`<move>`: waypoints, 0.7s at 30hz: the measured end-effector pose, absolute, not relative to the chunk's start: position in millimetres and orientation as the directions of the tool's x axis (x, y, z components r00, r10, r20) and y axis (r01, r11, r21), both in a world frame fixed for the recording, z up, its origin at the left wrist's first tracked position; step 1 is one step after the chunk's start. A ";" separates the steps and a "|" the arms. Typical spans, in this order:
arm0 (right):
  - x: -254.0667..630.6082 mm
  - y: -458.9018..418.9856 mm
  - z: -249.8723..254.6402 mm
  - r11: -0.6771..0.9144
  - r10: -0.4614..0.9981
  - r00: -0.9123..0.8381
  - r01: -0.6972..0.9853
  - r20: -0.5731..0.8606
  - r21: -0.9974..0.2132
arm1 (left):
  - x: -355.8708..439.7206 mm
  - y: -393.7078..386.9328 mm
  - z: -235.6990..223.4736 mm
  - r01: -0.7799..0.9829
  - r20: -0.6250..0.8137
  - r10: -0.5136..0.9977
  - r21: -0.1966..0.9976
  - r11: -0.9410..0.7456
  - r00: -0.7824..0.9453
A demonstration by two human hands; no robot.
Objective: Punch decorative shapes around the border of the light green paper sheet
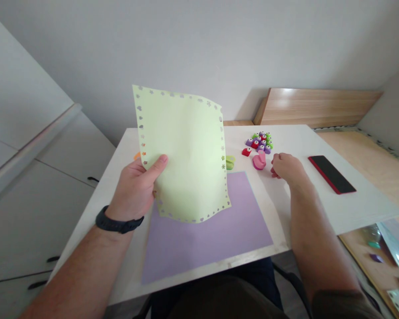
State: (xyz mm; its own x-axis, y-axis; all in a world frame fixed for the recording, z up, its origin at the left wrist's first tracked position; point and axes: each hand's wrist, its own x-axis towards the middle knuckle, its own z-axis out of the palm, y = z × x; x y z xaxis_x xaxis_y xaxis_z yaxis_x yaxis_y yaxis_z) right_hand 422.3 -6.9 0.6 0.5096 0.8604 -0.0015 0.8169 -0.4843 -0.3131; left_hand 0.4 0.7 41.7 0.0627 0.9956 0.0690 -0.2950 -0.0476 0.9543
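White bench is carrying a pink punch just beside the empty, half-curled right grip, while the left grip is pinching an upright green sheet by its left edge.

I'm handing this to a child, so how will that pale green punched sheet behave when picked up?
The pale green paper sheet is probably light and fairly floppy: held in the left hand, it bows rather than standing flat. Its border of punched shapes likely makes the edges easy to tear. It may slide easily on the lilac sheet.
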 end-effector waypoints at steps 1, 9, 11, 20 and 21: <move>423.9 -6.9 2.5 -0.529 0.838 0.545 0.808 -0.010 -0.260 | 0.3 0.8 41.6 -0.295 0.068 0.996 0.954 -0.046 0.062; 422.1 -10.0 8.9 -0.521 0.799 0.598 0.741 0.064 -0.424 | 0.7 0.5 41.7 -0.298 0.073 0.995 0.953 -0.051 0.063; 415.6 -9.7 7.9 -0.461 0.810 0.579 0.723 0.090 -0.515 | 1.1 0.1 42.4 -0.305 0.075 0.995 0.951 -0.051 0.068; 383.8 -17.7 21.1 -0.317 0.901 0.416 0.825 0.124 -0.469 | 0.9 0.2 40.7 -0.293 0.084 0.994 0.954 -0.060 0.069; 380.9 -18.5 21.4 -0.299 0.913 0.389 0.843 0.123 -0.447 | 0.6 0.6 40.2 -0.291 0.084 0.994 0.955 -0.061 0.067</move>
State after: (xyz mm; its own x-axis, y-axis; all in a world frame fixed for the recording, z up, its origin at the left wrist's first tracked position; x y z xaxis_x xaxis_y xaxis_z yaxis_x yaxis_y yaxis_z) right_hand 380.9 -18.5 21.4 0.3894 0.9128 0.1229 0.8429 -0.2994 -0.4472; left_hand 0.6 0.6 40.2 0.0666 0.9942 0.0838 -0.2914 -0.0610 0.9547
